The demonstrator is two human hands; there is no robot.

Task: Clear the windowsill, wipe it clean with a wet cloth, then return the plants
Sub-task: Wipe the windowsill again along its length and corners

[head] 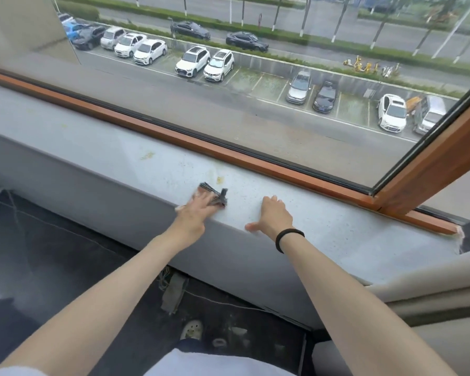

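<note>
The wiping step is judged to be in hand, since no plants are seen on the pale grey speckled stone windowsill (337,223); the dark grey crumpled cloth (215,195) is pressed on the sill near its front edge, just below a yellowish stain (219,180). The cloth is partly covered by the left hand (194,213), whose fingers are laid rather flat on it; the hand is blurred, so a finer account of the hold cannot be given. The right hand (274,217) is rested flat on the bare sill just beside it, fingers straight, nothing held; a black band (289,237) is worn on its wrist; the two hands are near but apart.

To do the step well, even pressure is to be given through the flat fingers; the strokes are best drawn along the sill and overlapped, from the red-brown wooden window frame (228,154) to the front edge; the stain beside the cloth and a second yellowish mark (147,156) farther left will probably need repeated rubbing; the cloth should be refolded when one face is dirty.

The long axis of the cloth, so far as it is seen, lies roughly along the sill, from upper left to lower right in the view; one loose corner at the right end is pointed up, toward the glass.
</note>
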